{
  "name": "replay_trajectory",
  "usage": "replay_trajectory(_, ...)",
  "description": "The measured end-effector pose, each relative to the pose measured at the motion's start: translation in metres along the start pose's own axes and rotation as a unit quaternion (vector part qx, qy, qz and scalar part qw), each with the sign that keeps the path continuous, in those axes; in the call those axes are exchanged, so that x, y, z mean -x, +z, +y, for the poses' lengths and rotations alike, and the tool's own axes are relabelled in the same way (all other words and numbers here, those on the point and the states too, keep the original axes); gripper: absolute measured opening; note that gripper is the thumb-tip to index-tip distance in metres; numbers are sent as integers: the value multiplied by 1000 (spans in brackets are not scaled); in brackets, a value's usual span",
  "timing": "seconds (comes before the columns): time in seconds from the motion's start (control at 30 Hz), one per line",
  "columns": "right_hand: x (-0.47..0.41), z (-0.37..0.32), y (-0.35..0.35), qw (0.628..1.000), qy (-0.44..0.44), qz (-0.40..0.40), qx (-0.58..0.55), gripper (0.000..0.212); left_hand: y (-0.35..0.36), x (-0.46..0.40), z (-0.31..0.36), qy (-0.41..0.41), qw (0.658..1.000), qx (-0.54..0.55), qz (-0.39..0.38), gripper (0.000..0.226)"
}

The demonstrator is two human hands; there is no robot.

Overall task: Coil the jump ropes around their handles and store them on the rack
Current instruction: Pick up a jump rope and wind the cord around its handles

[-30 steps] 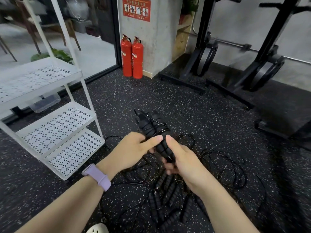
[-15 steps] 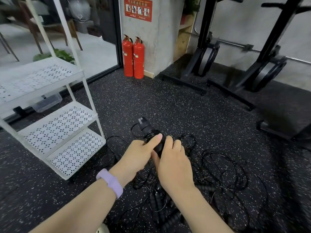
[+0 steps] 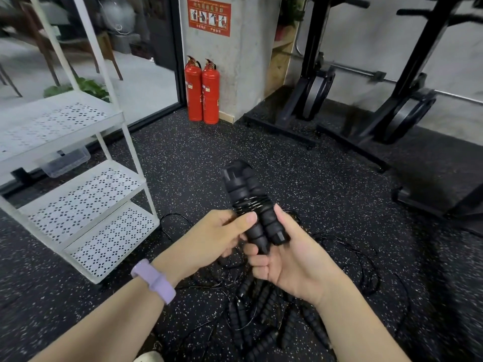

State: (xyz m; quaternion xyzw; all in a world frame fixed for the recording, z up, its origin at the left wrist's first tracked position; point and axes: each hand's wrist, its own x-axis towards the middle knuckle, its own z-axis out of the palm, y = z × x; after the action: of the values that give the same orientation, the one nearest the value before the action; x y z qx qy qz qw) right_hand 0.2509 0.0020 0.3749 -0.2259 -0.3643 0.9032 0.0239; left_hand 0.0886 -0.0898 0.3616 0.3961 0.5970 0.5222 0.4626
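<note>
Head view: pair of black ribbed foam jump-rope handles (image 3: 251, 205), cord coiled round them, pinched by left hand (image 3: 213, 237) and right hand (image 3: 288, 259); coiling apparently finished, next likely placement on white perforated metal rack (image 3: 86, 194) at left.

Left fingers (image 3: 224, 221): tips are hidden behind the paired handles (image 3: 251, 205) — only the thumb is seen on the front.
Rope pile (image 3: 261, 317): partly covered by both wrists; strands cannot be told apart.
Rack (image 3: 86, 197): cut off at the left and top edges.
Red sign (image 3: 209, 15): writing too small to be read.
Right edge: floor is blurred.
Shoe (image 3: 149, 357): cut off by the bottom edge — only a pale tip is shown.
</note>
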Motion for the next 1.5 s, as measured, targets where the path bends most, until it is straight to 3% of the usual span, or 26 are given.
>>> replay_trajectory(0.17,-2,0,-1,990,-103,62,70,61,-8,-2,2,10,998,-49,39,28)
replay_trajectory(0.37,-7,6,3,961,-166,166,144,70,-16,-6,3,-15,998,-58,-13,17)
replay_trajectory(0.5,-9,7,2,957,-194,191,104,61,-25,-7,4,-6,985,-171,-16,15)
replay_trajectory(0.6,-15,8,3,947,-204,225,105,69,-24,-6,2,-10,980,-201,5,22)
replay_trajectory(0.7,-22,10,3,920,-222,276,165,69,-19,-6,0,-12,945,-323,58,49)
replay_trajectory(0.77,-23,9,0,889,-234,327,219,63,-19,-5,-2,-6,910,-408,79,53)
replay_trajectory(0.87,-19,-2,-17,825,-241,428,280,60,-27,-2,-3,-10,887,-457,65,27)
replay_trajectory(0.97,-13,-11,-32,801,-229,473,287,57,-34,1,-1,15,906,-422,43,18)
replay_trajectory(1.03,-13,-8,-35,777,-209,474,357,49,-33,3,1,47,914,-402,35,19)
replay_trajectory(1.13,-18,-2,-34,719,-175,458,493,47,-33,4,1,75,882,-462,56,23)
replay_trajectory(1.2,-21,-1,-35,700,-146,440,544,49,-35,5,1,85,871,-479,69,24)
replay_trajectory(1.37,-21,-2,-38,725,-112,372,568,51,-38,5,0,116,875,-461,94,26)
replay_trajectory(1.5,-17,-6,-45,769,-81,271,574,47,-40,4,1,128,905,-390,112,12)
